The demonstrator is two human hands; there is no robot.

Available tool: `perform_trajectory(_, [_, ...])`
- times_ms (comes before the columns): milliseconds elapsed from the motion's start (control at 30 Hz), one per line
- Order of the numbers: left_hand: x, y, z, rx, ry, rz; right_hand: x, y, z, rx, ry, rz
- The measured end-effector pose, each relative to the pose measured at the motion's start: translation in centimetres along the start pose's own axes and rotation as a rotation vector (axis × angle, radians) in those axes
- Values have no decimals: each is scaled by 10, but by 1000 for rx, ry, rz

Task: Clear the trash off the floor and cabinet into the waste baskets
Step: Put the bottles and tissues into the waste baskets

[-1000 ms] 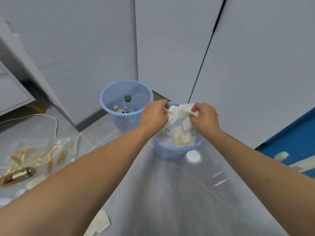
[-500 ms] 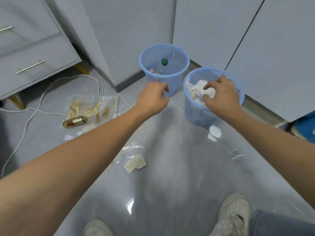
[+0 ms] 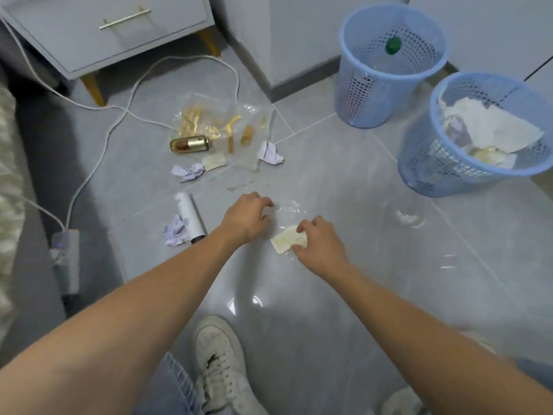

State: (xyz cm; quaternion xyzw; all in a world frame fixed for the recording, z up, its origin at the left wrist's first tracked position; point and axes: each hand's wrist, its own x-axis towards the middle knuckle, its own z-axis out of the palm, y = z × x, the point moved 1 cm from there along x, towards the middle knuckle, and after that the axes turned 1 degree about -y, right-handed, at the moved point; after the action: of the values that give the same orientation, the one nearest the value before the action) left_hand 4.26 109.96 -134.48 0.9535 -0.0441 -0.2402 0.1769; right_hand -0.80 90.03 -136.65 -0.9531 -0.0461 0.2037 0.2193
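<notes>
Right hand (image 3: 317,247) pinches a cream paper scrap (image 3: 285,241), partly hiding it; left hand (image 3: 247,217) grip loosely curled, empty.

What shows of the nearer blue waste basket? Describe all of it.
The nearer blue waste basket is round, perforated plastic with a solid rim. It stands upright on the grey tile floor, right of the other blue basket and apart from it. Crumpled white paper fills it nearly to the rim. Neither hand touches it.

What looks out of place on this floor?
Litter lies scattered across the grey tiled floor: crumpled lilac paper wads, a gold metal tube, a clear plastic bag with gold strips and a white cardboard roll, instead of in the blue plastic baskets.
</notes>
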Motion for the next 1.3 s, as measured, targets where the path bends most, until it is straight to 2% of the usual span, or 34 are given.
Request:
perform_trajectory(300, [41, -30, 50, 113, -19, 74, 24, -19, 48, -253, 65, -8])
perform_trajectory(567, [35, -41, 61, 151, 166, 64, 35, -3, 40, -163, 71, -110])
perform_trajectory(833, [21, -43, 60, 47, 217, 23, 39, 34, 20, -112, 112, 1])
perform_trajectory(1000, [15, -47, 38, -47, 214, 33, 42, 61, -12, -20, 145, 26])
perform_trajectory(1067, [14, -39, 24, -81, 259, 63, 45, 63, -29, 13, 187, 17])
perform_trajectory(1300, [30, 67, -69, -130, 454, 256, 43, 61, -148, 25, 418, -43])
